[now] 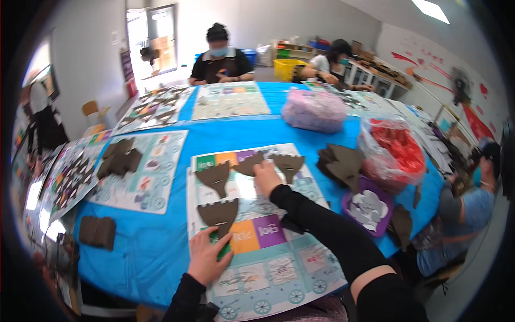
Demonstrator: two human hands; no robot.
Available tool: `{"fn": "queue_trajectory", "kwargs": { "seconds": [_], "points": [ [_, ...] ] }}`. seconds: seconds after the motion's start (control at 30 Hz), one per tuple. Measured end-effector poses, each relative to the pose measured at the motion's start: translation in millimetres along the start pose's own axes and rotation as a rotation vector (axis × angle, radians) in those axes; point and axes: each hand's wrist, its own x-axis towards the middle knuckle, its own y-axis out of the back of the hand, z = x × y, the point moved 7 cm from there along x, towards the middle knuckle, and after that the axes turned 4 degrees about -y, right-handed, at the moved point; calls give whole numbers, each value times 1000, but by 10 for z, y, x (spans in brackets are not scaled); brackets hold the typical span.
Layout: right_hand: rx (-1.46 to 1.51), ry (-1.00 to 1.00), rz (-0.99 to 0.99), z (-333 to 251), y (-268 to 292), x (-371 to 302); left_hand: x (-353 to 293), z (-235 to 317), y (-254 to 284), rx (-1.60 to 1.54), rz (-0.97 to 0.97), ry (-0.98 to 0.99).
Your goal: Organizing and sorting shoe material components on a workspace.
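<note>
In front of me lie overlapping printed boards with coloured squares and wheel drawings. My left hand rests on the nearer one, fingers spread, its fingertips at the narrow end of a dark brown fan-shaped piece with a notched wide edge. Farther up, my right hand has its fingers together on another brown fan-shaped piece, whose narrow end they hide. Similar slitted pieces flank it: one at the left, one at the right. Black sleeves cover much of both forearms.
To the right are stacked brown pieces, a purple tray of white pieces and a bag with red contents. A pink bundle stands farther back. Brown pieces lie on a left board; a folded brown stack sits nearer. Other people sit around the blue-covered table.
</note>
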Motion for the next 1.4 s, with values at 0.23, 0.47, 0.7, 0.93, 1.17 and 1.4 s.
{"fn": "queue_trajectory", "kwargs": {
  "seconds": [0.23,0.47,0.7,0.93,1.17,1.4],
  "points": [
    [119,-27,113,366,1200,-151,-108,-89,30,8,-12,75],
    [-107,-609,-403,2098,1411,-1129,-75,-100,7,-51,-4,51],
    [30,-358,-246,2266,1391,-1203,-90,-114,28,-60,36,38],
    [-91,-549,400,2598,2355,-1010,-83,-166,-8,-113,52,66],
    [157,-596,153,2795,1987,-835,-77,-173,33,-126,90,77],
    [137,-481,529,2830,2238,-751,-105,-214,39,-120,109,81]
  ]
}}
